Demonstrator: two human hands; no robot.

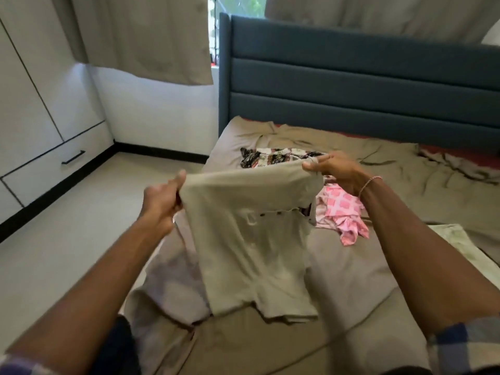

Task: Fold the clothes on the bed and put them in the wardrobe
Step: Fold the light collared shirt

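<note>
Above the bed (351, 280), the left hand (162, 201) and the right hand (335, 171) each pinch an upper corner of the beige garment (251, 247). If one pinch loosens, I think it could fall crumpled.

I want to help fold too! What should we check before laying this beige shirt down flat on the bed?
1. The left hand grips the top edge of the beige shirt: ok.
2. The right hand pinches the other end: ok.
3. Top edge pulled straight between the hands: ok.
4. Lower end hanging free: not ok, it lies rumpled on the bed.
5. The pink garment out of the way: cannot tell, the shirt hides part of it.
6. The wardrobe open: not ok, the doors in view are shut.
</note>
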